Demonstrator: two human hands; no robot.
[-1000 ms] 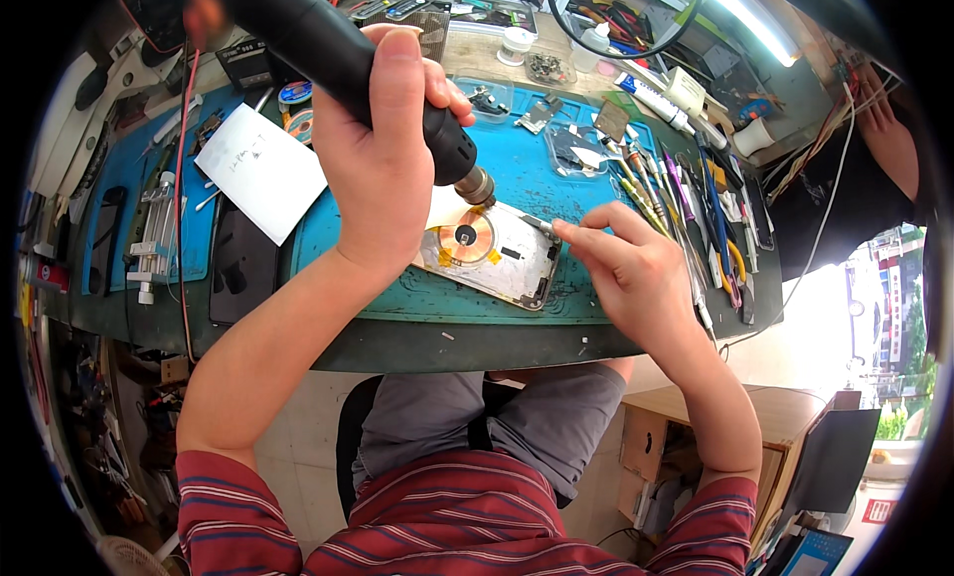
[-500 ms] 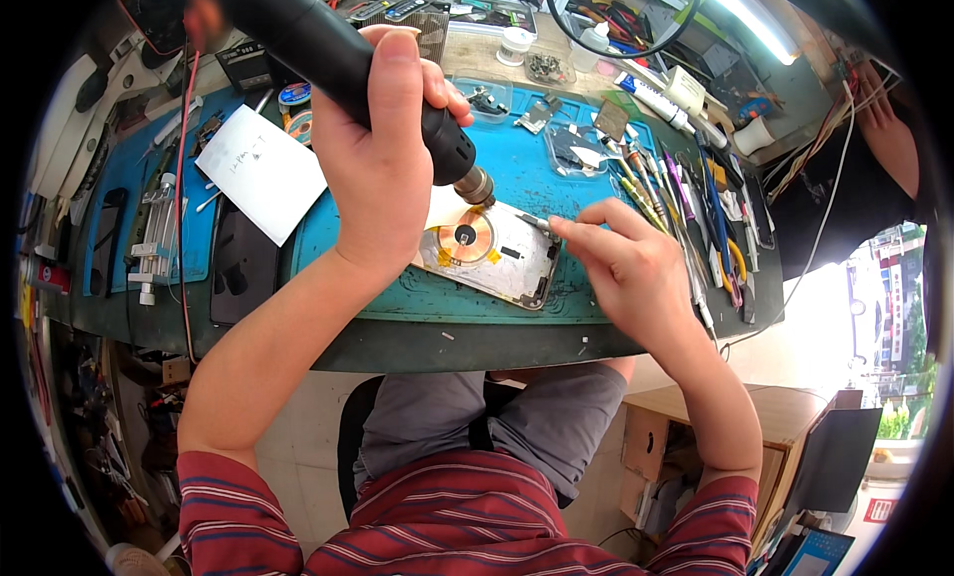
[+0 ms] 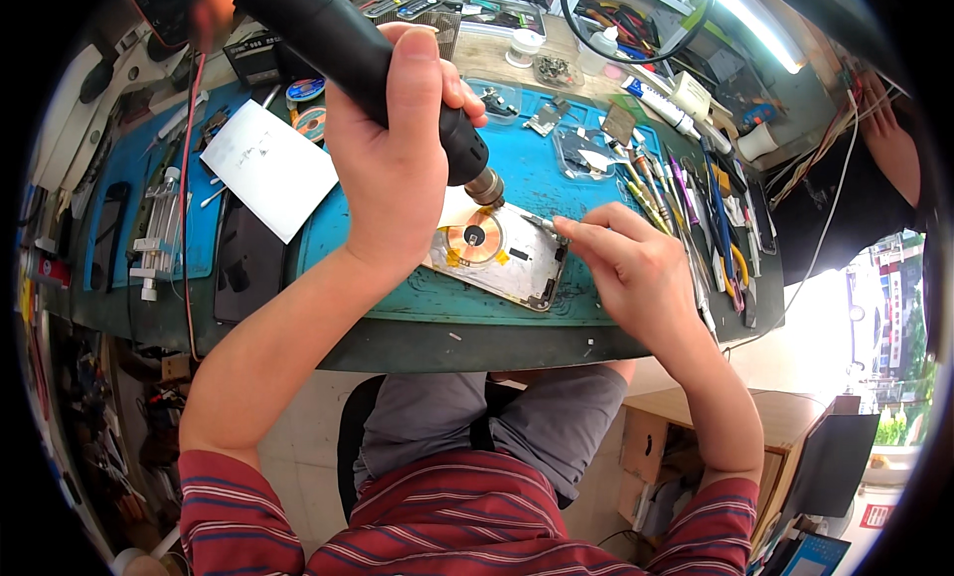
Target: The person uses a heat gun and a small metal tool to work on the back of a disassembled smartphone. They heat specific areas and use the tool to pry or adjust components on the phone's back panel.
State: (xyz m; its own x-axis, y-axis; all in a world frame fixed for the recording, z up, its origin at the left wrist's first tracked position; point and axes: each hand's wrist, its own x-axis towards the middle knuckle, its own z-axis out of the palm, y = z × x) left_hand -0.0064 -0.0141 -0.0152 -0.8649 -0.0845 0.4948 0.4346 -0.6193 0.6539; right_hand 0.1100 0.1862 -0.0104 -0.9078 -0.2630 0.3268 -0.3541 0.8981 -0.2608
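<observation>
My left hand [image 3: 397, 168] is wrapped round the black barrel of a hot air gun [image 3: 328, 44]. Its metal nozzle points down close above the top edge of an opened phone housing [image 3: 527, 278], which lies on the blue-green work mat [image 3: 397, 300]. A round copper coil [image 3: 474, 237] and yellow tape pieces show on the housing. At the housing's upper right corner my right hand [image 3: 631, 263] pinches a thin silvery metal tool [image 3: 540, 222]; its tip rests at or near the edge there, and its exact kind is unclear.
Screwdrivers, tweezers and pliers [image 3: 730, 248] crowd the right. Behind the mat stand small parts boxes [image 3: 586, 154] and a squeeze bottle [image 3: 601, 44]. A white paper [image 3: 270, 168], a dark phone panel [image 3: 248, 263] and a metal clamp [image 3: 159, 238] lie left. Another person's arm [image 3: 889, 139] shows far right.
The whole view has shifted slightly, so everything sits a little further right. Both hands keep about the same places over the phone housing, still gripping the hot air gun and thin tool.
</observation>
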